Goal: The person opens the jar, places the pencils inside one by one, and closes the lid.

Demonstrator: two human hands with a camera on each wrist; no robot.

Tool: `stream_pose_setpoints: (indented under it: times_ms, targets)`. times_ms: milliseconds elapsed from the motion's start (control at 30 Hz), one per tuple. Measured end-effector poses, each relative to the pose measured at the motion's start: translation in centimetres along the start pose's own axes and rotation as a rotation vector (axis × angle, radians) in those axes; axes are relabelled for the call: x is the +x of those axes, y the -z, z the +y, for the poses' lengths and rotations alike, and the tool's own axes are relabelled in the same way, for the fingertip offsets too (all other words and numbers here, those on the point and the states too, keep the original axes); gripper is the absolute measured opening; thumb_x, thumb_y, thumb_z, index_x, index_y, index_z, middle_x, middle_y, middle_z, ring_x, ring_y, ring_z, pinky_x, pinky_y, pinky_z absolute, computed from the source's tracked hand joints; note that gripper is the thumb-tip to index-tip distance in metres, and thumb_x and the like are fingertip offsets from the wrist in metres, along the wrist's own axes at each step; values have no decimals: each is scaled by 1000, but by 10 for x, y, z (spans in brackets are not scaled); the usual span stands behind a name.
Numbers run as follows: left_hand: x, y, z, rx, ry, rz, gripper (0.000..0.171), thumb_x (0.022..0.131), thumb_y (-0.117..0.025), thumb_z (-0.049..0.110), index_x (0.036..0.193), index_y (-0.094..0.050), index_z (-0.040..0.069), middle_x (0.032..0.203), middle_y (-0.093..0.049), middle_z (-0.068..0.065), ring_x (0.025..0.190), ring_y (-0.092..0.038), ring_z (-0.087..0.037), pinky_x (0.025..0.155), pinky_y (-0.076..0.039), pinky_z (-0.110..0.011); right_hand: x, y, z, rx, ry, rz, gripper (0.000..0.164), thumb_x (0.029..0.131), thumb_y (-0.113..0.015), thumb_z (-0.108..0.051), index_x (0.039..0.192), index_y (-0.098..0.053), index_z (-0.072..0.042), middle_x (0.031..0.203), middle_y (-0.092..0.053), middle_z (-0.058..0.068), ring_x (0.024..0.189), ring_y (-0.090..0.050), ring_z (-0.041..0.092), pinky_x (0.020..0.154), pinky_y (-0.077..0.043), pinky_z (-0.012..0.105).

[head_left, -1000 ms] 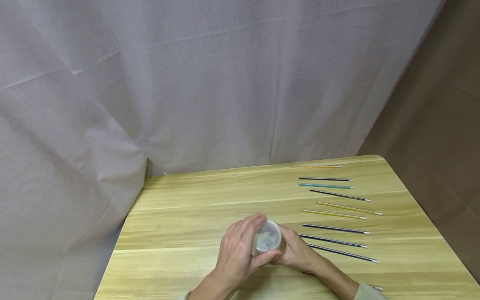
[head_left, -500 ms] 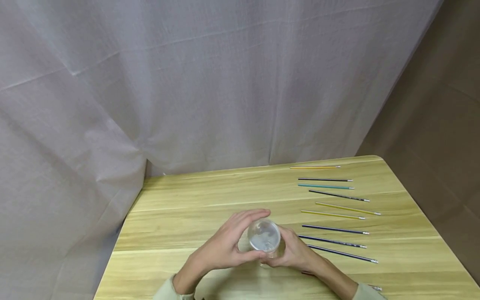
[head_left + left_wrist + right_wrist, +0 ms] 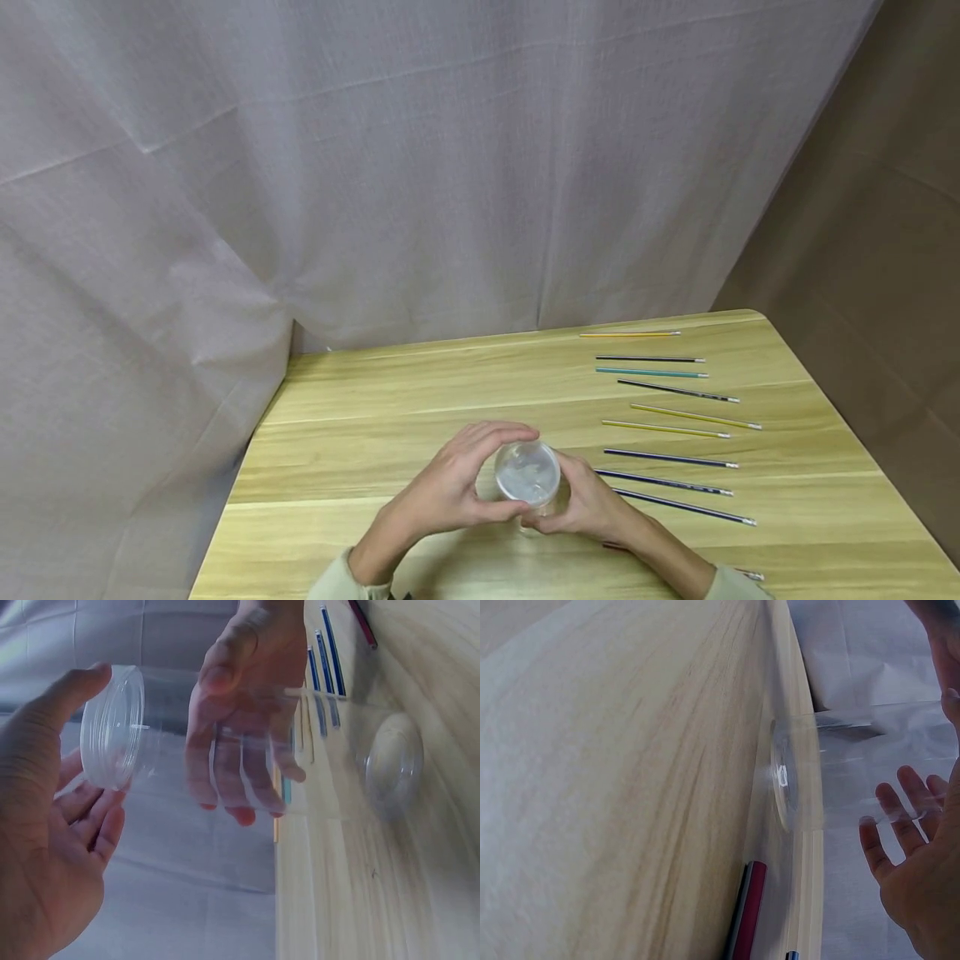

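A clear plastic jar [image 3: 341, 772] with a clear, ridged lid [image 3: 528, 473] stands upright between my hands, its base close over the table in the left wrist view. My left hand [image 3: 446, 492] spans the lid, with the thumb on the near rim and fingers curved round the far side. Lower down, my right hand [image 3: 585, 500] grips the jar's body, its fingers showing through the clear wall in the left wrist view. Nothing shows inside the jar. A red-and-black pencil [image 3: 748, 911] lies near the base, partly hidden under my right forearm in the head view.
Several pencils lie in a rough column on the right of the wooden table [image 3: 360, 467], among them a yellow pencil [image 3: 667, 428], a teal pencil [image 3: 652, 372] and a dark blue pencil [image 3: 671, 458]. A grey cloth [image 3: 420, 167] hangs behind the table.
My left hand has turned and its forearm has swung left, its grip on the lid now wider. The lid shows more fully from above. My right hand and the pencils look nearly unchanged.
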State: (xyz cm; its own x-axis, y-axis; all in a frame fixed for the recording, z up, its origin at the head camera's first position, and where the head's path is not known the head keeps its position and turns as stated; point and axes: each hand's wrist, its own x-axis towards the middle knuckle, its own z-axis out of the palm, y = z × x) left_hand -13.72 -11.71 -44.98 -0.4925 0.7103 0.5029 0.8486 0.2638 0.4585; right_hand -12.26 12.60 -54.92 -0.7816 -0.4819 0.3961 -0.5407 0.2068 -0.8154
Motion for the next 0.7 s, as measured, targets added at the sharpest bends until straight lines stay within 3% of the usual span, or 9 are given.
stream_pose_setpoints:
  times_ms: [133,300,400,500,633,700]
  targets:
    - [0,-7,6,74,43,62,79,77,-97,36,142,-58,14,143,-61,2,133,-56,-17,112,-48,-36,-1,0,0,-6,-2,5,70,75,-98,-26,135,-63,-14,119,-73,-4,107,-69,13,96,-57,39]
    - [-3,-25,19,178,156,180,76,78,-94,47,139,-60,14,138,-60,1,128,-57,-17,104,-53,-38,-2,0,0,-8,-12,15,72,72,-96,-19,136,-63,-12,118,-73,-4,105,-68,12,95,-57,38]
    - [-4,-30,23,186,202,212,77,79,-92,48,140,-59,14,138,-59,0,127,-56,-18,101,-54,-39,-2,0,2,-4,-2,16,73,71,-94,-16,137,-63,-10,117,-73,-3,104,-68,12,93,-58,37]
    - [-5,-29,24,139,237,187,84,79,-93,49,146,-55,16,141,-56,1,131,-53,-18,104,-52,-42,-2,0,3,-3,5,18,73,72,-94,-17,137,-62,-10,118,-73,-2,104,-68,12,93,-58,37]
    - [-6,-18,20,14,272,92,95,79,-94,47,157,-45,24,151,-49,4,141,-45,-18,113,-47,-48,-2,0,3,-4,9,17,73,74,-97,-23,138,-63,-13,120,-73,-3,107,-68,13,94,-58,38]
    - [-7,-12,16,-36,256,44,96,81,-94,44,159,-42,24,156,-46,5,145,-43,-18,116,-44,-50,-2,0,3,-3,11,14,72,76,-98,-27,138,-62,-15,121,-73,-5,108,-69,14,95,-58,39]
